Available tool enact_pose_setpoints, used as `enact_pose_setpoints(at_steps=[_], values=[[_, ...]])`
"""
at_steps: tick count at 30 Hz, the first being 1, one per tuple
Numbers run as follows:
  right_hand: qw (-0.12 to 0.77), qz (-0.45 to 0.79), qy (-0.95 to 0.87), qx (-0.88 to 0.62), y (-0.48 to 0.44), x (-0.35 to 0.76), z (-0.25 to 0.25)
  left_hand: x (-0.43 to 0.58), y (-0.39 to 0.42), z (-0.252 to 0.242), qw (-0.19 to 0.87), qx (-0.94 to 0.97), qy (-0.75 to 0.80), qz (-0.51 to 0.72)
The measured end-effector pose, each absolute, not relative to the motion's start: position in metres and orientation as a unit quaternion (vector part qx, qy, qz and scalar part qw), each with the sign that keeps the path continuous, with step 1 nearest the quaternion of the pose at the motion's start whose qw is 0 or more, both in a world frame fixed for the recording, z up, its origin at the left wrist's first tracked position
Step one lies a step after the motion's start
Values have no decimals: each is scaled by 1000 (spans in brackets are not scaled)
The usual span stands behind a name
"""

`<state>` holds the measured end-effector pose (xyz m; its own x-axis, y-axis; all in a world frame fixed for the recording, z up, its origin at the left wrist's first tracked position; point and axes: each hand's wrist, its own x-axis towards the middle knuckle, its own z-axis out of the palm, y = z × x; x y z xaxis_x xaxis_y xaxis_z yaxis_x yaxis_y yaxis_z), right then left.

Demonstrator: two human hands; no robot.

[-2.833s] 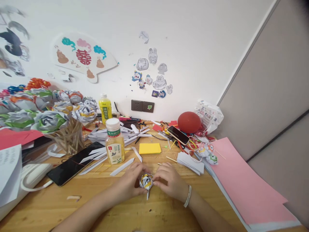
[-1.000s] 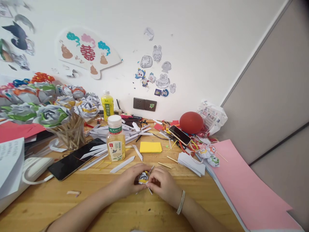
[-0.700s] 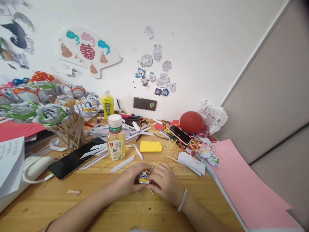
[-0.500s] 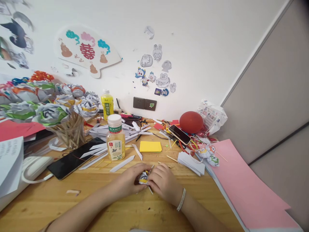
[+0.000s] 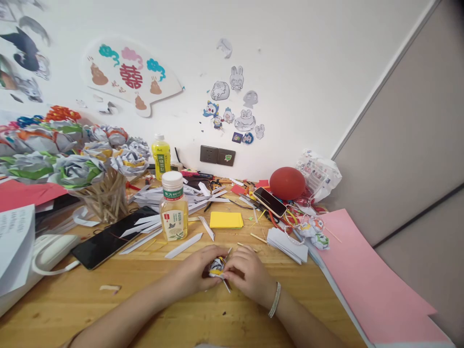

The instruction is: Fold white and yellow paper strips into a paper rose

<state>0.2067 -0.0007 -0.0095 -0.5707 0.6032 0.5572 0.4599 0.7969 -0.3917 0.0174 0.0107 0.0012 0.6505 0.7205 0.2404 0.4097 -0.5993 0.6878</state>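
A small paper flower [image 5: 216, 267], white with yellow edging, is between my two hands above the wooden table [image 5: 174, 319]. My left hand [image 5: 199, 268] grips it from the left side, thumb below and fingers curled over the top. On the other side, my right hand [image 5: 248, 273] has its thumb and index finger pinched at the flower's right edge. Thin pale strips stick out above and below the flower. Part of the flower is hidden behind my fingers. A beaded bracelet [image 5: 274, 299] circles my right wrist.
Beyond my hands stand a tea bottle [image 5: 174, 217] and a stack of yellow paper [image 5: 226, 220]. White paper strips [image 5: 184, 245] lie scattered. Left are a black phone [image 5: 112, 239] and paper flowers in a cup [image 5: 105, 200]. Right are white papers [image 5: 286, 245] and pink sheets [image 5: 373, 280].
My right hand's fingers have shifted slightly right, uncovering a bit more of the flower. My left hand and the flower have barely moved.
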Motion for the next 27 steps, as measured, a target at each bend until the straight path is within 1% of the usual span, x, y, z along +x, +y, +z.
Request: enact_pose_setpoints(at_steps=[4,9,13,19,27], values=[[321,79,-885,-328,0,206,-11,17,10,2,308,857,324,256],[271,23,-914,-301,1,209,-10,16,9,1,306,856,324,262],[247,7,-925,-289,1,211,-8,17,7,0,303,853,333,266],[252,-42,-924,-285,0,207,-8,25,0,1,304,835,350,295],[273,-157,-919,-238,0,205,-15,26,0,0,308,831,354,298]])
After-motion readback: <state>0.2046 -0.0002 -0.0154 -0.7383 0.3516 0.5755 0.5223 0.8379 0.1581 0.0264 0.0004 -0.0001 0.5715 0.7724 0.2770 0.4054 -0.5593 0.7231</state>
